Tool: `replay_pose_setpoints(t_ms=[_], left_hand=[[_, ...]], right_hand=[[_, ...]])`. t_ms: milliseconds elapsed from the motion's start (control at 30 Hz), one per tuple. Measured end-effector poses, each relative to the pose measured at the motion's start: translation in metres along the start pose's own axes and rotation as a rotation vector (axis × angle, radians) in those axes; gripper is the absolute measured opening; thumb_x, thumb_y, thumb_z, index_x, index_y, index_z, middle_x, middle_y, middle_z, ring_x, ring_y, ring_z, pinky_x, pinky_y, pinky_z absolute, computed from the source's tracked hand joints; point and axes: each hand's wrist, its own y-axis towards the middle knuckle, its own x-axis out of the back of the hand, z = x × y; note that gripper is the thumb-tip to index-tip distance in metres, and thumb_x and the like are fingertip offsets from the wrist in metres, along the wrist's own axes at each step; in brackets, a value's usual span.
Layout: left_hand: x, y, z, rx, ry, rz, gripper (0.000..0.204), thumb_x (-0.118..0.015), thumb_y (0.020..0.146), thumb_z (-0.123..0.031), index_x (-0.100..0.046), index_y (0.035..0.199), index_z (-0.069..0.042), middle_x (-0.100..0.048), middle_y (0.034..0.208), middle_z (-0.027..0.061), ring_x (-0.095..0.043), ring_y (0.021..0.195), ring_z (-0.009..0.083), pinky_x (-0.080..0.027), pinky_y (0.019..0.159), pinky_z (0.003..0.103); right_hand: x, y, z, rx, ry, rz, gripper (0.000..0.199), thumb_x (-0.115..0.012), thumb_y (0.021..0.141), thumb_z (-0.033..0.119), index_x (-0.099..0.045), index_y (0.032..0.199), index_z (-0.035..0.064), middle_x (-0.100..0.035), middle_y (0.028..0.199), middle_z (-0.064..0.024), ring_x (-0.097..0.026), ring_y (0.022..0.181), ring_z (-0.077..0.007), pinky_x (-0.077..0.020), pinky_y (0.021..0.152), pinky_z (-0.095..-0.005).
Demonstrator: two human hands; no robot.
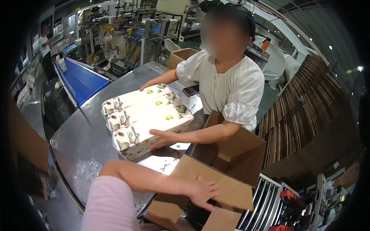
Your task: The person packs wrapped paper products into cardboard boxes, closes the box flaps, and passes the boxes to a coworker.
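1. Since clear, crumpled plastic (85, 173) lies at the lower left on the metal counter (71, 134), near the forearm (148, 179), the pink sleeve (110, 204) is best kept from dragging it toward the carton.

2. Left of the centre, a co-worker (231, 92) grips a bundle (144, 109) of three white, flower-printed packs, side by side, with a far hand (152, 81) at the upper edge and a near hand (166, 138) at the lower one. Whether the bundle rests fully on the counter cannot be told. Packs like these probably dent when squeezed, so broad, even support from both sides suits them.

3. At the lower centre, the wearer's left hand (202, 192) lies over the open carton (165, 211), fingers spread apart and clamped on nothing; the right hand is out of view. The step looks like keeping the flaps aside. Flat pressure near the fold should turn the broad upper flap (235, 194) more cleanly than a push at its corner, with fingertips clear of the cut edges.

4. Right of the centre, a second open carton (246, 154) stands just beyond; the flap should not snag on its wall.

5. Toward the lower right, a roller conveyor (264, 200) sits close by, so steadying the carton against sliding seems wise.
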Motion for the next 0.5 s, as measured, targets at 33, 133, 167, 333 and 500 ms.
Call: replay_pose_setpoints(t_ms=[33,133,167,333,500], left_hand=[[-0.017,0.004,0.007,-0.001,-0.031,0.101,0.085,-0.031,0.084,-0.070,-0.027,0.141,-0.007,-0.010,0.151,0.0151,-0.004,0.140,0.0298,-0.011,0.096,0.074],[-0.009,0.011,0.007,-0.002,-0.088,0.182,0.088,-0.028,0.082,-0.073,-0.030,0.140,-0.007,-0.010,0.151,0.0156,-0.004,0.140,0.0295,-0.008,0.096,0.073],[-0.007,0.010,0.015,-0.012,-0.154,0.241,0.088,-0.028,0.082,-0.074,-0.030,0.140,-0.008,-0.011,0.151,0.0153,-0.005,0.140,0.0293,-0.009,0.097,0.073],[0.002,0.005,0.024,-0.015,-0.212,0.254,0.087,-0.031,0.082,-0.072,-0.025,0.143,-0.010,-0.018,0.149,0.0139,-0.011,0.139,0.0287,-0.014,0.098,0.069],[-0.061,-0.004,0.016,-0.016,0.101,-0.120,0.076,-0.036,0.085,-0.065,-0.022,0.144,-0.019,-0.010,0.151,0.0130,-0.009,0.140,0.0286,-0.007,0.100,0.071]], right_hand=[[-0.012,0.006,-0.003,0.048,0.081,-0.023,0.064,-0.054,0.085,0.035,-0.036,0.138,0.0041,-0.028,0.143,-0.0269,-0.028,0.133,-0.0387,-0.0249,0.107,-0.0429],[-0.044,0.049,-0.014,0.126,-0.557,-0.016,0.060,-0.054,0.082,0.029,-0.041,0.134,0.0024,-0.033,0.139,-0.0260,-0.031,0.130,-0.0411,-0.0263,0.106,-0.0475],[-0.055,0.067,-0.017,0.085,-0.537,-0.030,0.060,-0.055,0.081,0.027,-0.041,0.134,0.0017,-0.033,0.140,-0.0258,-0.032,0.129,-0.0411,-0.0261,0.106,-0.0480],[-0.098,0.129,-0.073,-0.035,-0.544,-0.074,0.067,-0.056,0.085,0.034,-0.031,0.138,0.0007,-0.027,0.144,-0.0245,-0.024,0.133,-0.0395,-0.0183,0.109,-0.0500],[-0.125,0.144,-0.104,-0.110,-0.715,0.028,0.071,-0.052,0.086,0.043,-0.030,0.140,0.0028,-0.026,0.144,-0.0233,-0.024,0.134,-0.0388,-0.0151,0.109,-0.0524]])
